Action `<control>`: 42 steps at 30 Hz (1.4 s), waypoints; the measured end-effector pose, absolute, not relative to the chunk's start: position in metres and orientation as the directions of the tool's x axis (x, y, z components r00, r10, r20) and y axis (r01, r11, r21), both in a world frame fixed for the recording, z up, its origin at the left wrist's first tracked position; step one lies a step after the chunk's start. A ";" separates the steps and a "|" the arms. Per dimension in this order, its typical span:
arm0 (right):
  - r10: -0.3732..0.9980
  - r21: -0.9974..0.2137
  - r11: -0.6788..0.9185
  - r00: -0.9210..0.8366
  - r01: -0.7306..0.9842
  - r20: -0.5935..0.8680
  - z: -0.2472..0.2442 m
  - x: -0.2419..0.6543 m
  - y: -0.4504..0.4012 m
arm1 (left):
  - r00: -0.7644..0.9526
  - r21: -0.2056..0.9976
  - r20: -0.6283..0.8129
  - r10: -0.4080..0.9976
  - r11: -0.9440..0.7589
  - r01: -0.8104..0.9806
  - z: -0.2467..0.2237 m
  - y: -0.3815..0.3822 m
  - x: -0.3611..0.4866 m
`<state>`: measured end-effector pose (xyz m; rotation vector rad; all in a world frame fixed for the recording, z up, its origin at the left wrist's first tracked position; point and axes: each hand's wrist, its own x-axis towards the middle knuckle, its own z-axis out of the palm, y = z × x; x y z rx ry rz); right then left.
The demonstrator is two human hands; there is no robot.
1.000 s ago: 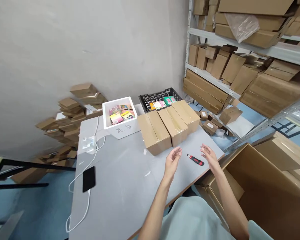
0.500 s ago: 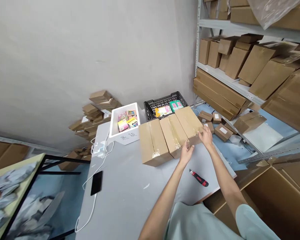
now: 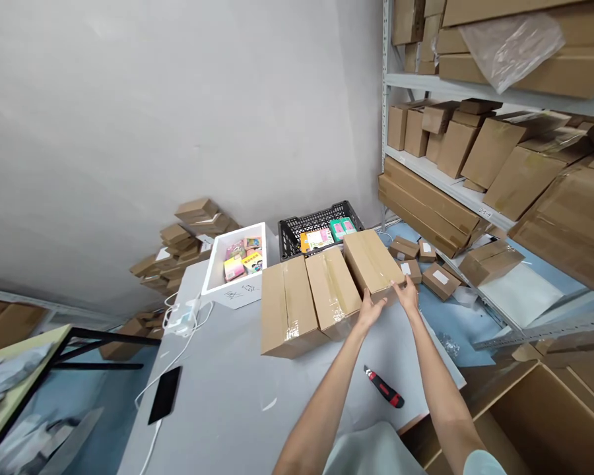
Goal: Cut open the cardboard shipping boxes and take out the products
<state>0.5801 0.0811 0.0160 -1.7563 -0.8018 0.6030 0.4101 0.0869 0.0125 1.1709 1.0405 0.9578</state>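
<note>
Taped cardboard carton (image 3: 372, 260) right of the frame's centre, left hand (image 3: 370, 311) and right hand (image 3: 406, 295) closed in a grip on its near corners, second carton (image 3: 332, 290) and third carton (image 3: 290, 303) to its left, red-and-black utility knife (image 3: 387, 390) on grey table (image 3: 228, 402) below.

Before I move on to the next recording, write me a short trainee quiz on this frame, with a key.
1. How many cardboard cartons form the row on the table?
2. True or false: in this view, the phone lies left of the utility knife.
3. Which does the right hand touch? A. left carton; B. middle carton; C. right carton.

Key: 1. three; 2. true; 3. C.
</note>
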 end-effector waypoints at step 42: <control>0.879 -0.676 0.141 -0.406 0.723 -0.250 0.049 0.099 -0.327 | -0.295 0.946 -0.139 0.946 0.038 -0.323 -0.031 -0.152 -0.058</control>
